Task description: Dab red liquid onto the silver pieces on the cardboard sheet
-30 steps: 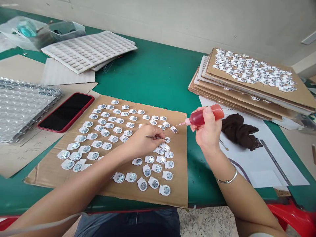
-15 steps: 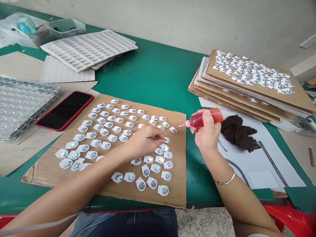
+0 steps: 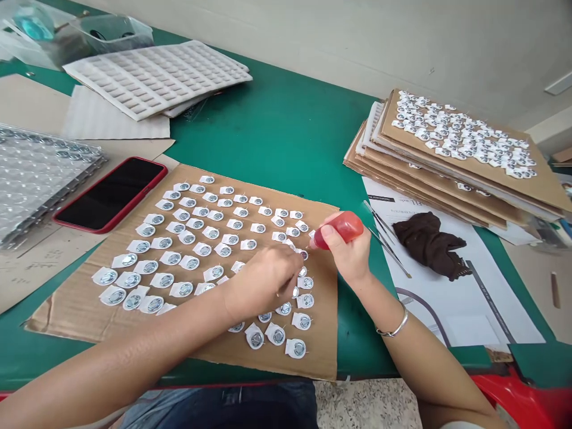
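Observation:
My right hand (image 3: 353, 257) is closed around a small squeeze bottle (image 3: 343, 227) of red liquid. The bottle tilts down to the left, its nozzle close to a round silvery part on a white tab (image 3: 304, 255). Beside it, my left hand (image 3: 270, 275) is in a pinch over the right half of the cardboard sheet (image 3: 319, 357). Only a short end of its thin metal tool shows, apparently tweezers (image 3: 278, 293); the tip is hidden by the fingers. Many such silvery parts lie in loose rows on the cardboard, some covered by my left hand and forearm.
At the left lie a red-cased phone (image 3: 111, 195) and a clear blister tray (image 3: 40, 173). White moulded trays (image 3: 156, 74) and plastic bins (image 3: 111, 33) stand behind. On the right are stacked cardboard sheets (image 3: 379, 143) with parts, a dark cloth (image 3: 429, 241) and metal hand tools (image 3: 391, 250) on paper.
My right hand has brought the bottle left and down, nearer my left hand. My left hand has shifted slightly down and turned. The view has shifted a little.

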`<state>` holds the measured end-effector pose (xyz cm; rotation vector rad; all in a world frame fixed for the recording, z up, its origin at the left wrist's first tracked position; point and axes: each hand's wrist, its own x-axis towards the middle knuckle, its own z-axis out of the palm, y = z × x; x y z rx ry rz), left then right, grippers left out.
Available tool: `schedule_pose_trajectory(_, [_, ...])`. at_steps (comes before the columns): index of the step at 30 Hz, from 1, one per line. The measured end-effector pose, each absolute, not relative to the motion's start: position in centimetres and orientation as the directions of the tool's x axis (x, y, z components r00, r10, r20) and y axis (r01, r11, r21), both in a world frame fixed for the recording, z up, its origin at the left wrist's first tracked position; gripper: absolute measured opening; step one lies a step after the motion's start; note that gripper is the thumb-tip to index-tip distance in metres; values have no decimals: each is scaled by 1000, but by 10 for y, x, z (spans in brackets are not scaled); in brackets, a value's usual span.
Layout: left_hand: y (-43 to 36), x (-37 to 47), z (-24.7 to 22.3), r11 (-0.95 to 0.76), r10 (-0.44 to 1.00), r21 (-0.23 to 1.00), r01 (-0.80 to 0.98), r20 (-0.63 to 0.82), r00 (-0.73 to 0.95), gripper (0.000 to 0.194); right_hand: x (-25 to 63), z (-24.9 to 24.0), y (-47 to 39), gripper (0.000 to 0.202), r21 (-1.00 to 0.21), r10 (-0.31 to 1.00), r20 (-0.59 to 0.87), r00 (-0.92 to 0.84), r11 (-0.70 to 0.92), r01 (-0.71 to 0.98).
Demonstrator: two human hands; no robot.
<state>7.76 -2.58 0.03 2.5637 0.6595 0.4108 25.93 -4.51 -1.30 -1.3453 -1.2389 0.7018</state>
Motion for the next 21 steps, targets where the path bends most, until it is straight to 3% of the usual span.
schedule_pose_trajectory(8, [-50, 85, -4, -944, 329, 61, 324, 175, 928, 15, 257, -19, -46, 19, -909, 960, 232, 157, 156, 387])
schedule_pose_trajectory(21, [-51, 84, -8, -946, 323, 41, 321, 194, 926, 15, 257, -19, -45, 17, -877, 962, 245, 118, 168, 449])
